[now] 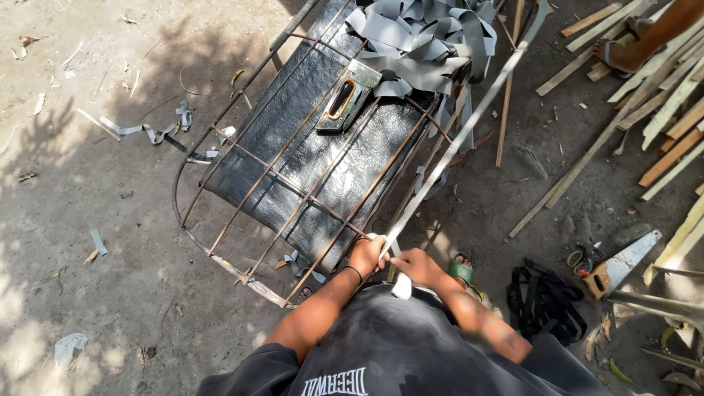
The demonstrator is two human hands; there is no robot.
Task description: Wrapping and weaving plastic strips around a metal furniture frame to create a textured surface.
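Seen from above, a person stands at the near corner of a rusty metal frame (pixel 293 183) lying on bare dirt ground (pixel 95 183). The left hand (pixel 367 254) is closed around the frame's near corner rod, where a grey strap (pixel 455 139) meets it. The right hand (pixel 416 265), just beside the left and almost touching it, pinches the same strap between fingers and thumb; a short pale end hangs below it. From the hands the strap runs taut, up and to the right, past the frame's right side toward the top edge of the view. A black cushion (pixel 315 147) fills the frame under its thin bars, with a metal handle plate (pixel 345 99) on top of it. A loose heap of grey straps (pixel 425 37) lies on the cushion's far end. To the right, on the ground, are a handsaw (pixel 623 264), a bundle of black straps (pixel 543 301) and scattered wood slats (pixel 660 95). Another person's sandalled foot (pixel 620 53) rests on the slats at upper right.
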